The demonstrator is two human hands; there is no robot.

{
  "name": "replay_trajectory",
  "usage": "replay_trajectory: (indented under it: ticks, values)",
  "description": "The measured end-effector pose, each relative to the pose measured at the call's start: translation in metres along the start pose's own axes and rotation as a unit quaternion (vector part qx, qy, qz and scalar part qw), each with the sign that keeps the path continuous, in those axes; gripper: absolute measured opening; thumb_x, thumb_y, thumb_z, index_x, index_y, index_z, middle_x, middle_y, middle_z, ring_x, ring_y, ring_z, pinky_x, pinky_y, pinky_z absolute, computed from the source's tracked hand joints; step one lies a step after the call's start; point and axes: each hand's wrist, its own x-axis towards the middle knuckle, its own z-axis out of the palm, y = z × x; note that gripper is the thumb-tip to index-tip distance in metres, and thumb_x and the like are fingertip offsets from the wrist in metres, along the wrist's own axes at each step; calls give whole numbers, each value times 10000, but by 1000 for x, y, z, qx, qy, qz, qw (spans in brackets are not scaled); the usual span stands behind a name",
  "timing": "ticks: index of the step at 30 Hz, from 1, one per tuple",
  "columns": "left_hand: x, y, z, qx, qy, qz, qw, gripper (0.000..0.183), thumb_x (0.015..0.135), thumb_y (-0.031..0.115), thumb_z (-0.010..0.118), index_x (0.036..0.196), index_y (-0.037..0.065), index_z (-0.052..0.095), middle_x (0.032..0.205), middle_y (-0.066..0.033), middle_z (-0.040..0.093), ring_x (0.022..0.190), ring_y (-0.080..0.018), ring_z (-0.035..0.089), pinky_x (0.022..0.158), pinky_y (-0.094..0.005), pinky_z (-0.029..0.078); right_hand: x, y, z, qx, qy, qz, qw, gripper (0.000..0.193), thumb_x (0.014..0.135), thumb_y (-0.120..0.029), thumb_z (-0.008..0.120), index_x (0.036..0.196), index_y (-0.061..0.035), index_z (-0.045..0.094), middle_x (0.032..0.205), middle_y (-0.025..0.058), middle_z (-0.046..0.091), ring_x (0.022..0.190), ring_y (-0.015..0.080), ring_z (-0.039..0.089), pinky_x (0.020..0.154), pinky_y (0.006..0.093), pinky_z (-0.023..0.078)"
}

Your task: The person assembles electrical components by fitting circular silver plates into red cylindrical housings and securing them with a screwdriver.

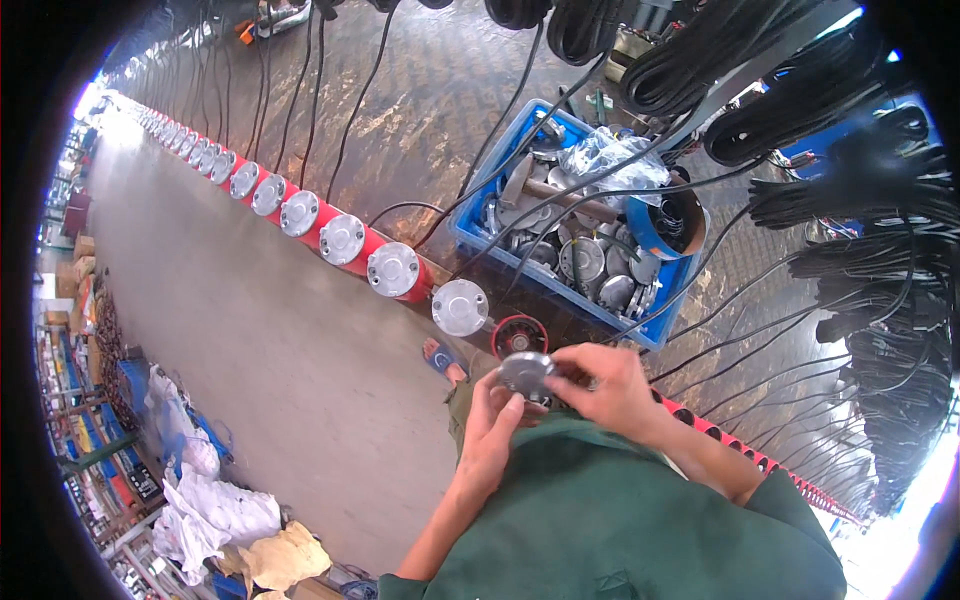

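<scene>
Two bare hands meet at chest height over a green work shirt (600, 520), both on one round silver metal disc (525, 373). Left hand (492, 425) comes up from below, fingers curled round the disc's lower-left rim; right hand (605, 385) reaches in from the right, fingertips pinched on the opposite edge, w/ the disc's flat face tilted up toward the camera. Neither hand is open; each grips the same part, which sits betw. them, slightly nearer the left. Just beyond lies a red housing (518, 333) w/ its open mouth up, directly ahead of the disc. From there a row of capped red units (342, 238) runs off to the upper left. A blue crate (470, 232) of more silver parts stands behind, black cables (860, 250) hanging at right.
</scene>
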Motion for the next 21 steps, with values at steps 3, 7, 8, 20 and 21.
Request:
replay_trajectory:
  ticks: [3,7,8,20,21]
  values:
    - [7,3,-6,110,40,48,992,578,976,105,789,1464,-18,506,1329,-153,648,1216,-243,661,1057,-397,526,14,10,-17,106,-18,181,978,289,933,-174,842,1120,34,769,883,98,805,811,107,744,736,283,582]
    - [35,0,-11,443,110,272,847,975,757,196,976,1546,16,433,1441,-171,631,1303,-310,643,1057,-421,511,36,28,-15,81,-59,175,979,308,939,-190,840,1130,45,780,893,64,793,799,83,709,741,263,567]
    - [40,-2,-12,434,102,279,850,994,760,198,975,1560,21,412,1480,-172,613,1336,-319,629,1069,-426,505,39,30,-12,76,-72,172,980,300,944,-176,840,1134,48,778,892,43,785,795,68,694,732,247,556]
    - [61,-13,-17,432,74,315,842,1061,759,158,965,1601,12,335,1564,-168,590,1415,-329,606,1164,-427,491,49,33,-5,63,-96,156,981,314,949,-210,823,1112,54,774,909,97,796,811,120,723,776,298,587]
    - [62,-14,-16,432,77,317,841,1060,759,151,964,1600,10,335,1560,-177,592,1419,-330,603,1168,-428,489,50,35,-6,73,-97,156,980,310,951,-221,813,1113,41,779,926,118,807,824,151,752,790,314,599]
